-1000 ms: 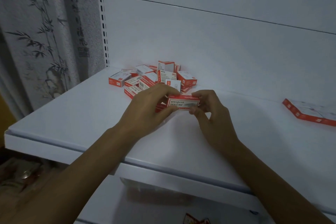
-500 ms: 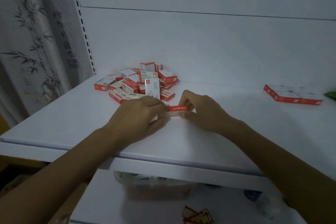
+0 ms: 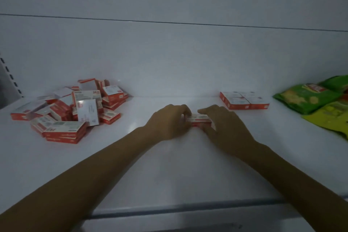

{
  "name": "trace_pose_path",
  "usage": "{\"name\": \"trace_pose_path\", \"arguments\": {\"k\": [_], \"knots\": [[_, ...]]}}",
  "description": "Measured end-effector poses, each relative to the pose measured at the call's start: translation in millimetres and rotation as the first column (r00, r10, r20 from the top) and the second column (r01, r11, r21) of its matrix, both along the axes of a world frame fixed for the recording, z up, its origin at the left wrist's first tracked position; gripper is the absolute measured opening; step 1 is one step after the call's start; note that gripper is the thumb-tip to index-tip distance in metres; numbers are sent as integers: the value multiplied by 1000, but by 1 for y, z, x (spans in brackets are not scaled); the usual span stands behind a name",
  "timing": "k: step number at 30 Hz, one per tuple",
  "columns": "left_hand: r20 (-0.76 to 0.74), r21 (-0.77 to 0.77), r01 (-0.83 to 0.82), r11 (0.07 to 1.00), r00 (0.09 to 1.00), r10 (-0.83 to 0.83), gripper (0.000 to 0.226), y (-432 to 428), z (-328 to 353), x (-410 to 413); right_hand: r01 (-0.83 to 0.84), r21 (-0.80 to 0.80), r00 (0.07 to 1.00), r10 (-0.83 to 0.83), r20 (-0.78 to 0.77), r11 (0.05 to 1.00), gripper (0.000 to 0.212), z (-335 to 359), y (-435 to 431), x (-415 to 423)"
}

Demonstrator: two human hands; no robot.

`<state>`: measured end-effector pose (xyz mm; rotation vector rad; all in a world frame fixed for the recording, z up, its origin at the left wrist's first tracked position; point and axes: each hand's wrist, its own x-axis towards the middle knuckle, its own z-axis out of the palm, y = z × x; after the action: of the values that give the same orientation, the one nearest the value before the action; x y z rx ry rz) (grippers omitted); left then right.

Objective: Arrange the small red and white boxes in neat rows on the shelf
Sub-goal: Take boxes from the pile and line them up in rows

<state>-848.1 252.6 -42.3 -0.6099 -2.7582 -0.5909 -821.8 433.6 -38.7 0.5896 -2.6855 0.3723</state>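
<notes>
A small red and white box (image 3: 199, 120) is held flat between both hands at the middle of the white shelf (image 3: 169, 171). My left hand (image 3: 168, 123) grips its left end and my right hand (image 3: 224, 125) covers its right end. A loose heap of several red and white boxes (image 3: 75, 111) lies at the left of the shelf. A tidy block of the same boxes (image 3: 243, 102), laid flat side by side, sits at the back right, apart from my hands.
Green and yellow snack bags (image 3: 320, 103) lie at the far right of the shelf. The shelf's back wall (image 3: 169, 58) rises just behind the boxes. The front lip (image 3: 169, 211) runs along the bottom. A slotted upright (image 3: 9, 77) stands at the far left.
Both hands have carried the box to the right, away from the heap and nearer the tidy block. The view has swung right, bringing the snack bags into sight.
</notes>
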Motion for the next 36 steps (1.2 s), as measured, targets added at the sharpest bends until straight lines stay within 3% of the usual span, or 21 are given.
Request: {"name": "trace_pose_path", "arguments": {"k": [3,6,10,14,25,36], "knots": [[-4,-7,-31,1000,1000,31,30,21,-3,-20,-81,198,996,84,-8,977,37,-3,5,-9],[3,12,-36,999,999,36,43,23,-13,-33,-50,235,999,46,26,971,38,1,7,-30],[-5,54,-29,998,1000,30,47,16,-15,-39,-17,138,987,-5,162,990,45,4,3,-61],[-71,3,-73,997,995,73,47,4,-15,-39,-4,76,976,-13,219,997,44,-2,2,-90],[-87,-82,-66,994,995,58,62,0,-24,-43,10,18,994,-12,107,1000,53,-26,2,-111],[-128,-128,-112,985,987,95,48,-3,-5,-36,-56,7,998,56,-26,998,48,-2,-10,-88]]}}
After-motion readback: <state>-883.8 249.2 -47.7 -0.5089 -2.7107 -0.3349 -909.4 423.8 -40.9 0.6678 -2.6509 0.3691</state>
